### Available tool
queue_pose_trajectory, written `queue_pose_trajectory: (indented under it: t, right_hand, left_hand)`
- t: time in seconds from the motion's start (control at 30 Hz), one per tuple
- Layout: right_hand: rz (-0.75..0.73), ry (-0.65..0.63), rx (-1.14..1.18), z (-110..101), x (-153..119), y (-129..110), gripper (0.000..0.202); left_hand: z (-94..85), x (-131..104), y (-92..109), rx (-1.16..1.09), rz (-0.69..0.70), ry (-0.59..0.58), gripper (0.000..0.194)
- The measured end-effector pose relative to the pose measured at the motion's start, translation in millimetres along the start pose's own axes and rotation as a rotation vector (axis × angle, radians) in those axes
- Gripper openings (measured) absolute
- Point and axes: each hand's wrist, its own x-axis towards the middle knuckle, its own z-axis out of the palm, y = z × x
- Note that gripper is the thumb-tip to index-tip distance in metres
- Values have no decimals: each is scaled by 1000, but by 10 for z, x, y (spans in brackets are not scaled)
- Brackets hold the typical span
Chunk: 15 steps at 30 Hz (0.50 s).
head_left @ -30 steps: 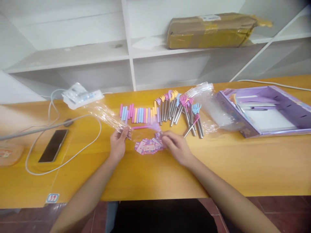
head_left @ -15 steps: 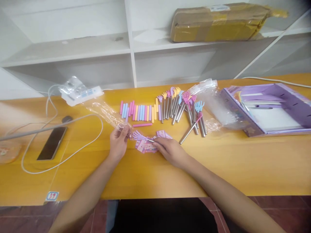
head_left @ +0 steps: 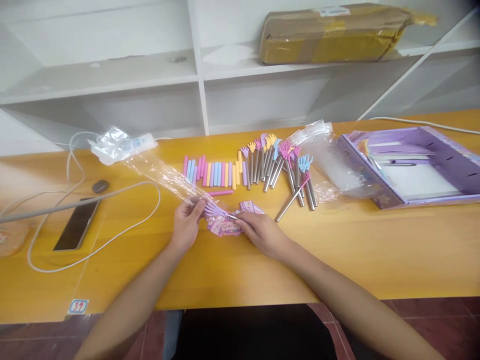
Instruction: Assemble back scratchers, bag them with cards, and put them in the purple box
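Observation:
My left hand (head_left: 187, 222) pinches the open end of a long clear plastic bag (head_left: 165, 175), which stretches up and to the left. A purple hand-shaped back scratcher (head_left: 216, 210) has its fingers at the bag's mouth, beside my left fingertips. My right hand (head_left: 262, 230) is closed on its metal rod. Under it lies a pile of pink and purple printed cards (head_left: 227, 227). Behind the cards are a pink stick (head_left: 220, 193) and a row of pastel sticks (head_left: 218, 174). Several other scratchers with metal rods (head_left: 270, 162) lie to the right.
At right are more clear bags (head_left: 333, 160) and a purple box (head_left: 390, 200). On the left are a phone (head_left: 77, 225), a white cable (head_left: 112, 250) and a white power strip (head_left: 131, 146). A taped parcel (head_left: 337, 37) rests on the shelf behind (head_left: 150, 82).
My left hand has shifted slightly right, and the bag's mouth now sits closer around the purple scratcher's fingers. My right hand has hardly moved. The view has shifted a little.

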Motion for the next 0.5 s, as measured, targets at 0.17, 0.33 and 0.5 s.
queue_pose_trajectory:
  t: [0.17,0.33,0.5]
  right_hand:
    - [0,23,-11,18,0,12,43]
    - [-3,42,-17,30,15,12,45]
    - [20,55,-9,39,20,-14,45]
  left_hand:
    - [1,-1,-4,13,-14,-7,43]
    - [-12,-3,-11,55,-40,-22,45]
    - [-69,-21,-84,111,-46,-60,43]
